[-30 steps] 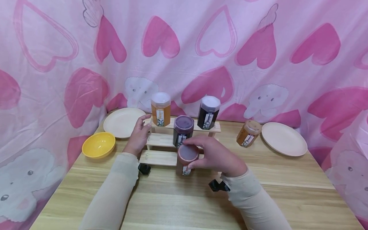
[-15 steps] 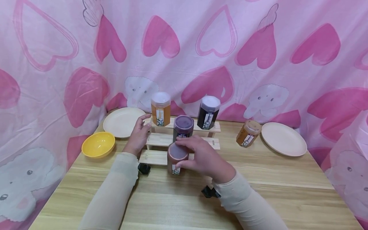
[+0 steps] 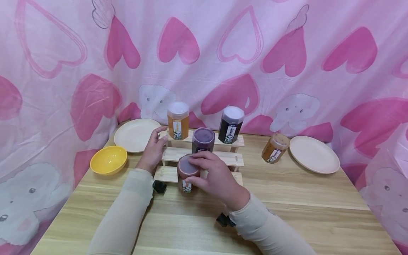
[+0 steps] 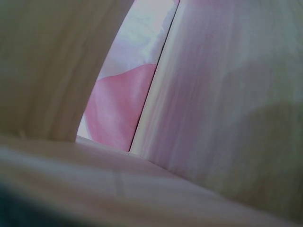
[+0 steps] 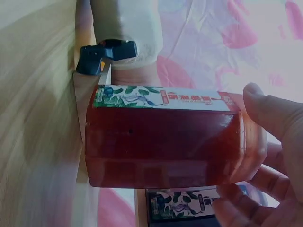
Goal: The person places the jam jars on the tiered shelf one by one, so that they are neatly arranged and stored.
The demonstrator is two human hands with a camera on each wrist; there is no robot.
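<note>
My right hand (image 3: 218, 179) grips a jar of red-brown contents (image 3: 187, 173) by its lid, thumb in front and fingers behind. The jar is upright at the front of the lowest step of a wooden stepped rack (image 3: 166, 173); whether its base touches is unclear. In the right wrist view, the red jar (image 5: 165, 142) shows its label. My left hand (image 3: 153, 150) holds the left end of the rack's top step. A dark purple-lidded jar (image 3: 203, 139) stands on the middle step. An amber jar (image 3: 178, 122) and a black jar (image 3: 231, 124) stand on top.
Right of the rack, a brown jar (image 3: 275, 148) stands beside a cream plate (image 3: 315, 154). To the left are another cream plate (image 3: 135, 134) and a yellow bowl (image 3: 109, 160). A pink heart-patterned curtain (image 3: 204, 42) hangs behind the wooden table (image 3: 287, 202).
My right hand has shifted left along the rack's front, carrying the red-brown jar from below the purple-lidded jar towards the left end. The left hand stays in place.
</note>
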